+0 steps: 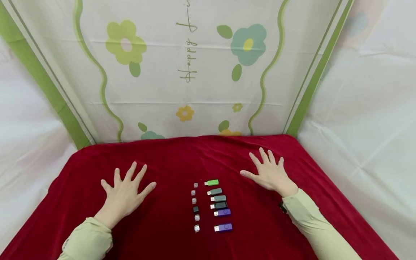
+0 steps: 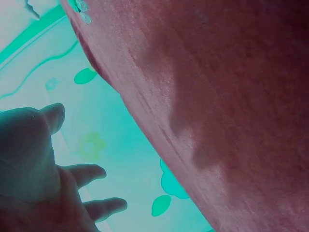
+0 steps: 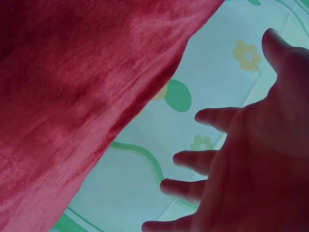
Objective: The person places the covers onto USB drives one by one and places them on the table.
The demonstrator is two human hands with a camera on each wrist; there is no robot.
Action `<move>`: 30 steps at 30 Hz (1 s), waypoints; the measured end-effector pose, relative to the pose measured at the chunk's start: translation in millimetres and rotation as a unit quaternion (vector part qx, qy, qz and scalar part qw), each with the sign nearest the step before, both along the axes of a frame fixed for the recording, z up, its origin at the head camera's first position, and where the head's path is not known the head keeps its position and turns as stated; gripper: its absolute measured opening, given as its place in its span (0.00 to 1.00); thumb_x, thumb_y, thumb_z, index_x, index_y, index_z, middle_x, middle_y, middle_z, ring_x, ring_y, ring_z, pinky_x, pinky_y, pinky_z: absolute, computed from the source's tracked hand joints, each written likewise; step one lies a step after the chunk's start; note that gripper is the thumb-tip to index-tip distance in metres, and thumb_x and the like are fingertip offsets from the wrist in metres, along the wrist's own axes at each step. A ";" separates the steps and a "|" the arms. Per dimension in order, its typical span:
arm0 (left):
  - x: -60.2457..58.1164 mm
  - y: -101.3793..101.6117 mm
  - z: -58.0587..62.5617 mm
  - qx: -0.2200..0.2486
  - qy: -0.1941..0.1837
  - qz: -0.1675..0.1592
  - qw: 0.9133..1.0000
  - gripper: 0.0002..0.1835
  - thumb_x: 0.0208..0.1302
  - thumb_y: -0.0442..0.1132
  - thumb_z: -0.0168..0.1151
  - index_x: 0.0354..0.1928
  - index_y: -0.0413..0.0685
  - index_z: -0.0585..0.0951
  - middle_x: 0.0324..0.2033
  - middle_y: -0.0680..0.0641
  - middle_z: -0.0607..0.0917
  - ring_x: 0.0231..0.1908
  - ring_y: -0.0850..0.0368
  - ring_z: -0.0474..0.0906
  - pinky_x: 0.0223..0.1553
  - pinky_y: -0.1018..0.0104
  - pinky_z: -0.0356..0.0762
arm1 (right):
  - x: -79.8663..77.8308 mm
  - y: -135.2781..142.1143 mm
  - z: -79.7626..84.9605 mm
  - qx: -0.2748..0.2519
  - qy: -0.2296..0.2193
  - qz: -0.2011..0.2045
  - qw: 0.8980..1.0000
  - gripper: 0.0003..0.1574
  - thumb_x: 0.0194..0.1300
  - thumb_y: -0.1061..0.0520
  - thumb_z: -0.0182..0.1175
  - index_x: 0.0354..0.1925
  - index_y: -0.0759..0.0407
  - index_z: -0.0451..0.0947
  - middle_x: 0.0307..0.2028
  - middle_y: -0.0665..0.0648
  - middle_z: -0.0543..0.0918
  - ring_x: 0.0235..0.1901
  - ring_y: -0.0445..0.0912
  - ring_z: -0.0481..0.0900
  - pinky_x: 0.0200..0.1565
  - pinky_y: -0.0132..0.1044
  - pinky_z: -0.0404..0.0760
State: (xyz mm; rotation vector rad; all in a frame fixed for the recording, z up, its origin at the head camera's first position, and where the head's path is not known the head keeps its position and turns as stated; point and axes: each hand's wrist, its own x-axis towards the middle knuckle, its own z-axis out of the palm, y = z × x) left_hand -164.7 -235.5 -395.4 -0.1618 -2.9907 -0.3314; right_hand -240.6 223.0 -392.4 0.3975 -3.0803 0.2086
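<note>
My left hand is spread over the left part of the red cloth, fingers apart and holding nothing. On the other side my right hand is likewise spread with nothing in it. Between them lies a column of USB sticks with bare metal plugs facing left: a green stick at the far end, grey ones, a black one, and two purple ones nearest me. To their left runs a column of small caps, several clear and one black. Both wrist views show the spread fingers.
A red velvet cloth covers the table. Behind it hangs a white curtain printed with flowers, and white sheets hang at both sides. The sticks and caps sit close together within each column.
</note>
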 end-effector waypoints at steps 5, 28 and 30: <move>1.1 3.1 1.5 0.000 0.003 -0.003 1.000 0.45 0.66 0.72 0.46 0.74 0.49 0.62 0.73 0.33 0.53 0.63 0.13 0.43 0.48 0.14 0.30 | -0.2 1.1 0.6 0.003 -0.001 0.007 1.000 0.63 0.59 0.15 0.39 0.76 0.54 0.54 0.74 0.70 0.46 0.70 0.71 0.40 0.59 0.76 0.36; -1.1 54.2 15.4 0.013 0.125 -0.137 0.983 0.16 0.65 0.43 0.66 0.50 0.41 0.85 0.44 0.41 0.84 0.46 0.44 0.80 0.42 0.50 0.81 | -2.4 -69.2 7.9 0.023 0.171 0.286 0.942 0.14 0.58 0.53 0.72 0.41 0.58 0.85 0.36 0.53 0.81 0.36 0.47 0.80 0.34 0.40 0.81; -1.6 58.9 15.6 0.013 0.122 -0.142 0.982 0.16 0.65 0.43 0.65 0.50 0.41 0.84 0.44 0.41 0.84 0.45 0.44 0.80 0.42 0.50 0.81 | -3.5 -77.3 5.0 0.033 0.164 0.304 0.938 0.10 0.58 0.54 0.72 0.37 0.56 0.85 0.31 0.50 0.80 0.32 0.45 0.79 0.31 0.38 0.80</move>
